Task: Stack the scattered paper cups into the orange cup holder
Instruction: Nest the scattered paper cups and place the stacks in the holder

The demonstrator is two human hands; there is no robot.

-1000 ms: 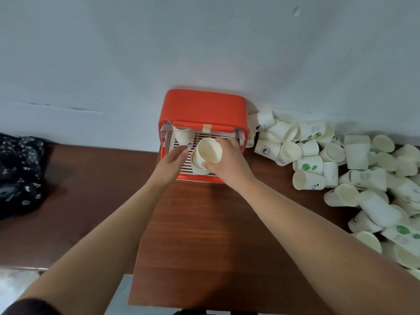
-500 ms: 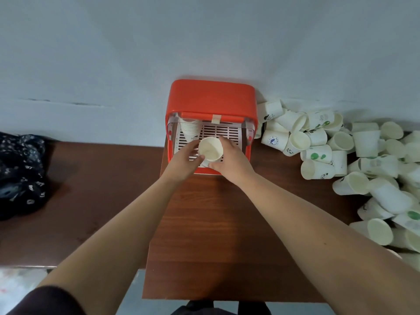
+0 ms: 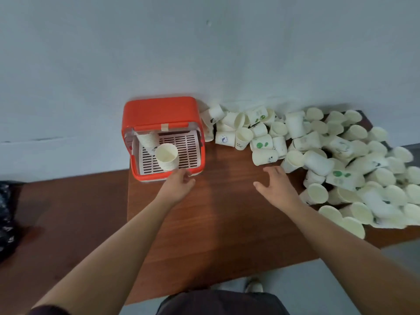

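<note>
A: Orange cup holder [image 3: 159, 112], stacked cups [image 3: 167, 156] inside. The left grip [image 3: 179, 185] is at its front edge, apparently empty, fingers loose.
B: And rightward?
A: Right grip [image 3: 277, 187], spread and empty, over the counter [image 3: 216, 212]. The scattered cups [image 3: 318, 160] lie just to its right, nearest this hand.

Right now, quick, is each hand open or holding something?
Left hand: open, empty, at the orange cup holder's front edge.
Right hand: open, fingers spread, empty, near the scattered paper cups.

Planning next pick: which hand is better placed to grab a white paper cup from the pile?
Right. The right hand is open beside the pile of white paper cups; the left hand sits at the orange plastic cup holder, farther away.
</note>
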